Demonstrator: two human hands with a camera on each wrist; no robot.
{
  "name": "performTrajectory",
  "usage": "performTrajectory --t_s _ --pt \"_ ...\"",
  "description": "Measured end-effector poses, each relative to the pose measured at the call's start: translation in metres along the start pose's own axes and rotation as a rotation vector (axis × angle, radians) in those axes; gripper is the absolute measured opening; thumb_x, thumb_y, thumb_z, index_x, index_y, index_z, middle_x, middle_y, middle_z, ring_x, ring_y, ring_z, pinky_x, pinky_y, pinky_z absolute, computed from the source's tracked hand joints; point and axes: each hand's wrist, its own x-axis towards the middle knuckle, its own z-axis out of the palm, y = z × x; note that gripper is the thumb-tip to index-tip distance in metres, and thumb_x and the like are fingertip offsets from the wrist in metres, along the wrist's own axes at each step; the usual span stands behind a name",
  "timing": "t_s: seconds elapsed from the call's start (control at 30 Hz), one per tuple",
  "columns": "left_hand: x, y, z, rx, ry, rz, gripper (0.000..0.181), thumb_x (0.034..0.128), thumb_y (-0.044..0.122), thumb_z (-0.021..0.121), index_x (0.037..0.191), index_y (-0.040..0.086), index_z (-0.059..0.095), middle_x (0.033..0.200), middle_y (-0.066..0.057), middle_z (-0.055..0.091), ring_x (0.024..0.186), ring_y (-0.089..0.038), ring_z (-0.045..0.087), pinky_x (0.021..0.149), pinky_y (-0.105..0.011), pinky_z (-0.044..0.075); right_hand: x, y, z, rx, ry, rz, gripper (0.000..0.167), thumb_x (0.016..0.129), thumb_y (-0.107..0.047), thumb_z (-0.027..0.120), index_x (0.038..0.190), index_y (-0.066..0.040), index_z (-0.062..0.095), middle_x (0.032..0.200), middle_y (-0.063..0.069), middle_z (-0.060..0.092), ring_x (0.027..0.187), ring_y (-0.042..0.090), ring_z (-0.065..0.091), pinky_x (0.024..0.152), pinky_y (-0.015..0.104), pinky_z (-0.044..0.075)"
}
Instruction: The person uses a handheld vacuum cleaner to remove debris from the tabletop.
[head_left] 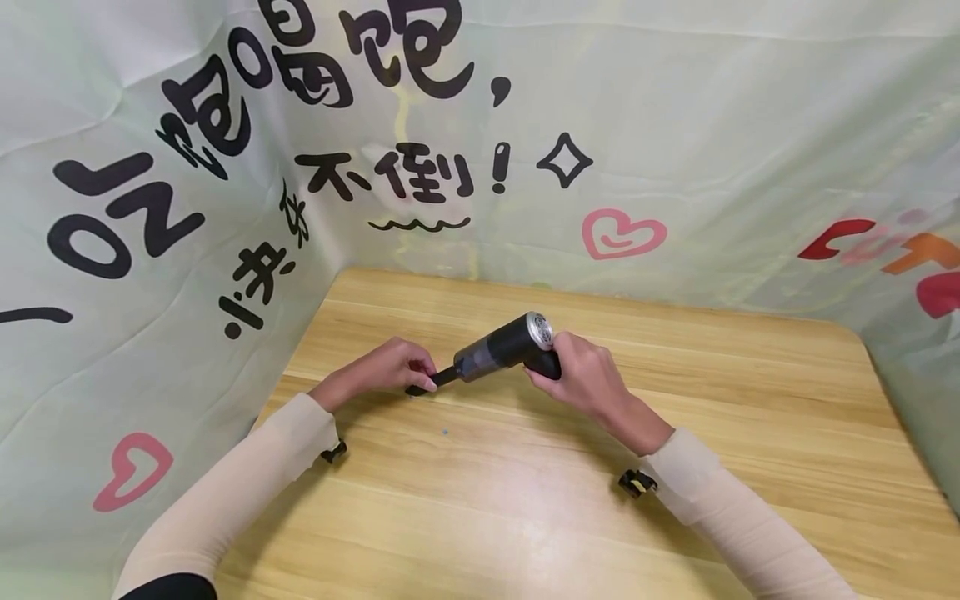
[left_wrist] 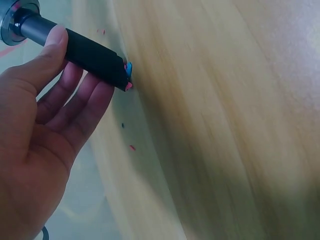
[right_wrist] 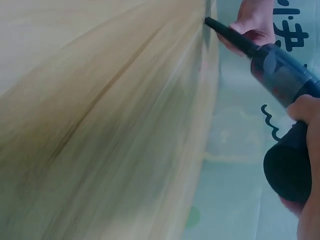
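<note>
A black handheld vacuum cleaner (head_left: 504,343) with a see-through dust cup and a silver end cap is held above the wooden table. My right hand (head_left: 588,375) grips its handle, also visible in the right wrist view. Toward the other end, my left hand (head_left: 393,364) pinches the slim black nozzle (left_wrist: 92,56) between thumb and fingers. Small blue and pink scraps (left_wrist: 129,70) sit at the nozzle's mouth. On the table nearby lie a few tiny specks, among them a red scrap (left_wrist: 132,147) and a blue bit (head_left: 445,432).
The wooden table (head_left: 525,500) ends at a printed cloth backdrop (head_left: 712,150) at the back and sides. Black wrist devices, such as the right one (head_left: 637,482), hang beneath both sleeves.
</note>
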Motion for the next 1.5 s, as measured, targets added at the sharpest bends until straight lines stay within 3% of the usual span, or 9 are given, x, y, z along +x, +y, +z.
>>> performTrajectory --t_s 0.1,0.23,0.33,0.4,0.53,0.63,0.77,0.97,1.5 --pt "-0.002 0.003 0.000 -0.031 -0.006 -0.003 0.012 0.0855 0.025 0.087 0.089 0.017 0.079 0.085 0.004 0.076 0.073 -0.005 0.066 0.069 -0.022 0.056 -0.003 0.004 0.000 -0.005 0.034 -0.103 0.048 0.075 -0.031 0.089 0.086 -0.002 0.052 0.067 0.008 0.057 0.053 0.015 0.049 0.042 0.028 0.045" --pt "-0.004 0.007 0.001 -0.052 -0.016 -0.004 0.012 0.0842 0.025 0.088 0.088 0.019 0.078 0.085 0.006 0.076 0.073 -0.006 0.068 0.070 -0.023 0.057 -0.005 0.010 0.001 -0.034 0.111 -0.255 0.041 0.094 -0.036 0.068 0.081 -0.002 0.050 0.068 0.009 0.055 0.053 0.017 0.050 0.041 0.031 0.047" --pt "-0.003 0.009 0.003 -0.042 -0.014 0.007 0.011 0.0845 0.024 0.087 0.088 0.019 0.079 0.084 0.007 0.076 0.074 -0.005 0.068 0.070 -0.023 0.058 -0.007 0.013 0.001 -0.057 0.141 -0.301 0.044 0.101 -0.039 0.056 0.080 -0.001 0.049 0.068 0.010 0.053 0.053 0.018 0.049 0.041 0.032 0.047" --pt "-0.001 0.010 0.004 -0.023 -0.009 0.012 0.010 0.0852 0.024 0.087 0.088 0.019 0.079 0.084 0.007 0.077 0.074 -0.004 0.069 0.071 -0.023 0.058 -0.008 0.015 0.001 -0.049 0.134 -0.273 0.042 0.097 -0.037 0.063 0.081 -0.001 0.049 0.068 0.010 0.054 0.053 0.019 0.049 0.041 0.033 0.047" --pt "0.005 0.012 0.005 0.022 -0.007 0.016 0.009 0.0881 0.026 0.084 0.089 0.018 0.079 0.084 0.008 0.077 0.074 -0.003 0.068 0.071 -0.021 0.056 -0.011 0.017 -0.001 -0.025 0.084 -0.144 0.046 0.078 -0.031 0.084 0.085 -0.001 0.051 0.067 0.010 0.056 0.053 0.017 0.048 0.041 0.032 0.045" --pt "0.011 0.016 0.003 0.026 -0.002 0.016 0.009 0.0888 0.026 0.084 0.090 0.018 0.080 0.083 0.007 0.077 0.073 -0.005 0.068 0.069 -0.022 0.055 -0.013 0.021 -0.004 -0.016 0.075 -0.083 0.050 0.069 -0.027 0.090 0.085 -0.001 0.050 0.065 0.009 0.055 0.052 0.016 0.048 0.041 0.031 0.044" --pt "0.021 0.021 0.000 0.047 0.012 0.019 0.009 0.0891 0.026 0.083 0.088 0.019 0.078 0.081 0.008 0.075 0.071 -0.007 0.064 0.066 -0.022 0.052 -0.011 0.025 -0.011 -0.017 0.087 -0.070 0.049 0.069 -0.024 0.089 0.085 0.000 0.050 0.065 0.010 0.054 0.051 0.018 0.048 0.040 0.032 0.045" --pt "0.038 0.023 0.003 0.105 -0.019 0.044 0.011 0.0946 0.029 0.077 0.092 0.018 0.077 0.084 0.007 0.073 0.071 -0.006 0.058 0.066 -0.022 0.050 -0.007 0.030 -0.021 -0.066 0.077 -0.068 0.047 0.071 -0.025 0.087 0.084 0.001 0.050 0.064 0.011 0.053 0.051 0.018 0.045 0.040 0.031 0.042" --pt "0.069 0.022 0.009 0.118 -0.015 0.072 0.017 0.0999 0.027 0.070 0.103 0.013 0.078 0.096 0.001 0.077 0.082 -0.012 0.067 0.075 -0.026 0.054 0.002 0.037 -0.035 -0.105 -0.052 0.149 0.048 0.078 -0.029 0.087 0.091 -0.002 0.049 0.063 0.009 0.054 0.047 0.022 0.047 0.041 0.037 0.043"
